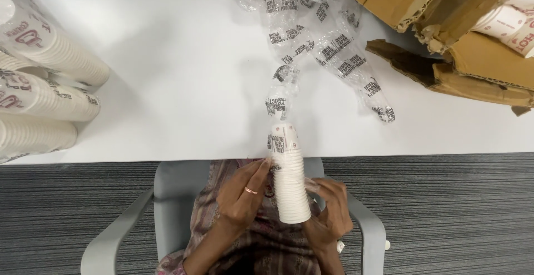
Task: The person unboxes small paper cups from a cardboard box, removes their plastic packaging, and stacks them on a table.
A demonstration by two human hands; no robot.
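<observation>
- Stack of white paper cups (290, 183) sits between both hands at the near edge of the table (183, 75), its long axis running away from the person; the far end pokes over the table edge, the near end hangs above the lap.
- Left hand (243, 194) is on the stack's left side, fingers (260, 169) curled and pinching the clear printed plastic sleeve (281, 105) around the upper cups.
- Right hand (329, 211) cradles the lower part from the right and beneath — fingers wrapped loosely around it; both hands are equally close.
- The sleeve trails from the stack's far end toward the middle of the table, crumpled and mostly empty.
- More sleeved cup stacks (44, 80) lie at the left edge; torn cardboard boxes (461, 36) occupy the far right corner.
</observation>
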